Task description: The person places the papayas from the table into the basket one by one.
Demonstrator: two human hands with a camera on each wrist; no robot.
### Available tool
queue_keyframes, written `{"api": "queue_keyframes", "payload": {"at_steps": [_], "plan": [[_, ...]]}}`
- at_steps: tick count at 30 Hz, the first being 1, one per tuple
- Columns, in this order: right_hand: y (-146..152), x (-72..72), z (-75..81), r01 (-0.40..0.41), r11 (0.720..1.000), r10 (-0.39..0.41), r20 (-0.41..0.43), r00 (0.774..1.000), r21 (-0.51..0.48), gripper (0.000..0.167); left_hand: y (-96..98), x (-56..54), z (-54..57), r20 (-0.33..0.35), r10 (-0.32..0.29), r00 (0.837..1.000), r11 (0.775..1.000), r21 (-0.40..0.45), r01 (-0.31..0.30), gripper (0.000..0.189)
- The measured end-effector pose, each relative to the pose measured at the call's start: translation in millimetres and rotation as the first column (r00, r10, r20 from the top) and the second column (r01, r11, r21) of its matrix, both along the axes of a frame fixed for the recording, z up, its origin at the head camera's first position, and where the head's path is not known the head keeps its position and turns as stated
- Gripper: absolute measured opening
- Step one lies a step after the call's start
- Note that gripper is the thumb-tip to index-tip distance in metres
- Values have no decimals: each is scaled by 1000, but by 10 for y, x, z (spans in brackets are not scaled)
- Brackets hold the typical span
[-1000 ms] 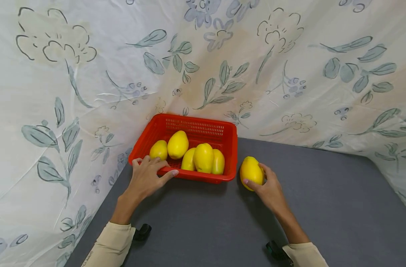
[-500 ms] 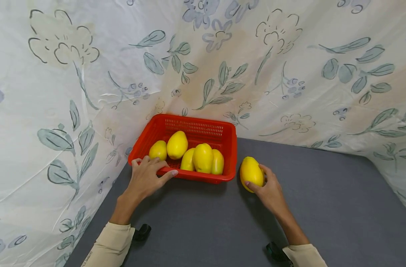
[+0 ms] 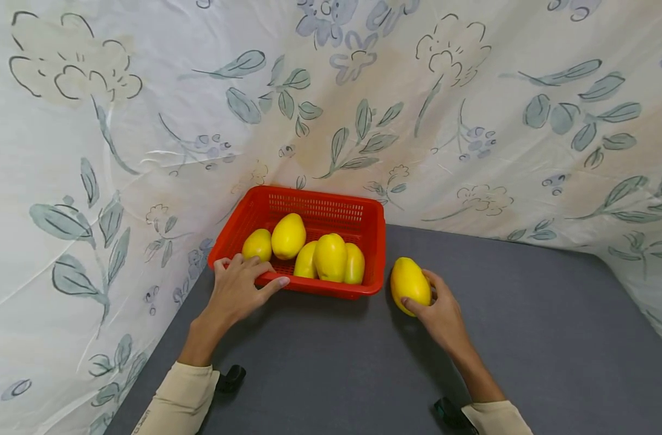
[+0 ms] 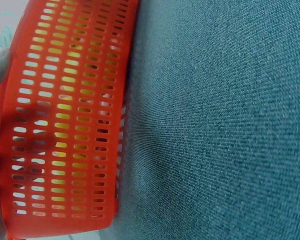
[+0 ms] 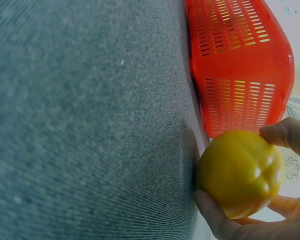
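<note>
A smooth yellow mango-shaped fruit is held by my right hand, thumb on the near side and fingers round the right. The right wrist view shows the lobed end of this fruit low against the grey surface; whether it touches cannot be told. Left of it stands a red plastic basket with several similar yellow fruits inside. My left hand grips the basket's front left rim, fingers over the edge and thumb along the front. The left wrist view shows the basket's slotted wall with yellow behind it.
A grey cloth-like table surface spreads in front and to the right. Floral sheets hang behind the basket and along the left side. Black wrist devices sit at both cuffs.
My right hand and the yellow fruit in it have shifted very slightly toward me. The left hand keeps its grip on the basket, which stays about where it was.
</note>
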State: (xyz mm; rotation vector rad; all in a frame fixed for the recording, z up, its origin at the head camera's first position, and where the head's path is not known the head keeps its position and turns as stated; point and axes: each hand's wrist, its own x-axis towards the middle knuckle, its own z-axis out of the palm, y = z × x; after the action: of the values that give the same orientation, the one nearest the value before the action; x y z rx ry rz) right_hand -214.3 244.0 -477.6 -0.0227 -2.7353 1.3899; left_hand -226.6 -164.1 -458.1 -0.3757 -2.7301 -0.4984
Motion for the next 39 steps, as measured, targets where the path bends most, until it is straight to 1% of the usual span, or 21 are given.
{"api": "queue_keyframes", "payload": {"at_steps": [7, 14, 23, 30, 39], "plan": [[-28, 51, -11, 21, 1000, -21, -16, 1000, -14, 85, -31, -3, 7, -3, -8, 1000, 1000, 1, 8, 48], [-26, 106, 18, 23, 999, -24, -24, 999, -30, 86, -39, -6, 16, 1, -11, 1000, 1000, 4, 11, 47], [-2, 98, 10, 26, 999, -29, -51, 998, -47, 84, -32, -8, 22, 8, -11, 1000, 1000, 5, 11, 48], [38, 104, 78, 20, 998, -24, -67, 997, -59, 85, 9, -1, 18, 0, -5, 1000, 1000, 14, 5, 47], [17, 139, 164, 22, 997, -29, -92, 995, -73, 85, 2, -6, 23, 8, -4, 1000, 1000, 11, 4, 46]]}}
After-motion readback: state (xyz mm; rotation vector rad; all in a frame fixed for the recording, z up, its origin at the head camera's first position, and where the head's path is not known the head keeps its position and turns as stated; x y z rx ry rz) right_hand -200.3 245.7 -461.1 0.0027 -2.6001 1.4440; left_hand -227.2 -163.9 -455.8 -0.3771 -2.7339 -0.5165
